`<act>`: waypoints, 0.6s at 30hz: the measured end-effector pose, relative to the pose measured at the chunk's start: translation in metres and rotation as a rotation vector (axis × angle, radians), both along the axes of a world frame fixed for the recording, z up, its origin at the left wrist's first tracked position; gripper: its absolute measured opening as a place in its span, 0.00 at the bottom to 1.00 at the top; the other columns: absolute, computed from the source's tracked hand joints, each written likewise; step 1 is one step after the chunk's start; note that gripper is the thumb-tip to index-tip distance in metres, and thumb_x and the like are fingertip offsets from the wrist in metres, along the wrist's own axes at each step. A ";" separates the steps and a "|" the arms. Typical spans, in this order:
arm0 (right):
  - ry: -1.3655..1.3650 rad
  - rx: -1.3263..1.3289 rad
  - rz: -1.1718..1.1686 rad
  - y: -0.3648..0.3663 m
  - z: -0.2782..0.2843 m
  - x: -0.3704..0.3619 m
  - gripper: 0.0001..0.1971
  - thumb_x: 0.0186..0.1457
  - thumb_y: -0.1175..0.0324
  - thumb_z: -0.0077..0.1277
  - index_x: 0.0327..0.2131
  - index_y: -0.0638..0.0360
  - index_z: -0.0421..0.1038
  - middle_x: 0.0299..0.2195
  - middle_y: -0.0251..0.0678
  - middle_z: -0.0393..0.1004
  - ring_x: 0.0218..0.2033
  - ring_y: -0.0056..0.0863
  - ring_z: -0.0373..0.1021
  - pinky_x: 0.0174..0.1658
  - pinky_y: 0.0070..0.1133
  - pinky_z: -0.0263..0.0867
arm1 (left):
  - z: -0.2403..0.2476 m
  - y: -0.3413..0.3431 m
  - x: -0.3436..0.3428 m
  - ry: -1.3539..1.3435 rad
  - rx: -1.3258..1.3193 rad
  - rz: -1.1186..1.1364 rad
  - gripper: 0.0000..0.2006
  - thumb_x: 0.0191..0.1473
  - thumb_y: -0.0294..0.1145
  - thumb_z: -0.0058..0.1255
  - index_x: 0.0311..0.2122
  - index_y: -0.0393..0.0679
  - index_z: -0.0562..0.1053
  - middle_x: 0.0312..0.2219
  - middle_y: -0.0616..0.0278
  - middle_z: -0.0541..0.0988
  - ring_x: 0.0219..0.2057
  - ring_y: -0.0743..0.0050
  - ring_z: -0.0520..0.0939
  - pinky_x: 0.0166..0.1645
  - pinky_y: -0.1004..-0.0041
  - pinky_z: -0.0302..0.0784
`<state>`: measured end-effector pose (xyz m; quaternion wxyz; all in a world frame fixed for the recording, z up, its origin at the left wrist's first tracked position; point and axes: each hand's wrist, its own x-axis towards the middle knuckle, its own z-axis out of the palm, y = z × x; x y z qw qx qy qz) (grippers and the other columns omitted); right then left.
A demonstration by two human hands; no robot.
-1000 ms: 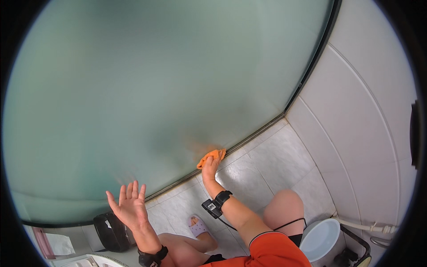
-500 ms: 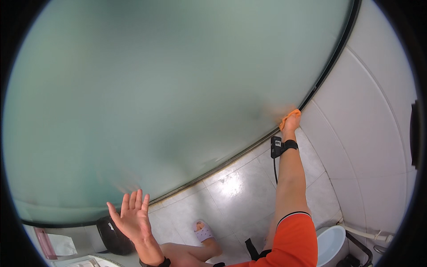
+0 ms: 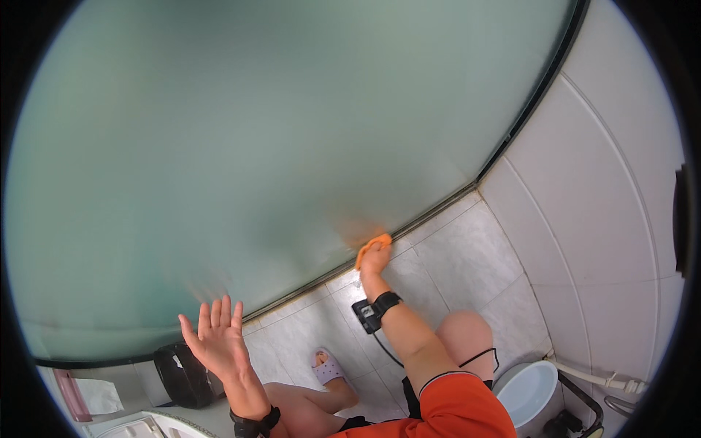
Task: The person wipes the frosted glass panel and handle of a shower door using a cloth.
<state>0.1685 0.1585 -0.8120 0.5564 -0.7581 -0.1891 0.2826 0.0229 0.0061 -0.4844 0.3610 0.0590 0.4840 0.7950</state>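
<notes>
A large frosted glass panel [image 3: 255,146] fills most of the view, with a dark bottom track [image 3: 431,214] along its lower edge. My right hand [image 3: 377,258] is closed on an orange cloth [image 3: 372,247], pressed against the bottom of the glass just above that track. A blurred orange reflection shows in the glass beside it. My left hand [image 3: 219,339] is raised near the lower left of the panel, palm showing and fingers spread, holding nothing. Whether its fingertips touch the glass, I cannot tell.
Grey floor tiles [image 3: 467,241] lie under the panel, and a white tiled wall [image 3: 584,197] rises at right. A pale blue basin [image 3: 527,394] stands at lower right by a white pipe [image 3: 599,378]. At lower left are a black bin [image 3: 186,376] and a pink-edged tissue holder [image 3: 69,394].
My right hand has slid the orange cloth left along the bottom of the glass, away from the wall corner. The left hand stays nearly in place, still spread.
</notes>
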 end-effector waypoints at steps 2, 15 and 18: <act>0.405 0.010 0.148 -0.015 0.050 -0.015 0.07 0.51 0.74 0.33 0.29 0.65 0.62 0.24 0.43 0.68 0.25 0.35 0.67 0.27 0.29 0.65 | 0.000 -0.004 -0.006 0.040 -0.002 0.028 0.44 0.49 0.52 0.46 0.55 0.24 0.43 0.48 0.40 0.57 0.53 0.44 0.60 0.55 0.49 0.57; 0.242 0.221 -0.087 0.104 0.017 0.155 0.10 0.52 0.69 0.32 0.30 0.63 0.63 0.27 0.39 0.67 0.30 0.31 0.66 0.37 0.27 0.63 | 0.001 -0.003 -0.002 -0.036 0.056 -0.013 0.35 0.50 0.51 0.46 0.48 0.25 0.54 0.43 0.40 0.61 0.49 0.46 0.63 0.52 0.48 0.61; 0.082 0.180 -0.049 0.076 0.029 0.090 0.11 0.52 0.68 0.30 0.31 0.65 0.61 0.29 0.43 0.66 0.32 0.36 0.64 0.38 0.29 0.61 | 0.000 -0.006 -0.009 -0.016 0.105 -0.021 0.37 0.50 0.50 0.47 0.50 0.24 0.51 0.46 0.36 0.58 0.53 0.42 0.58 0.55 0.46 0.57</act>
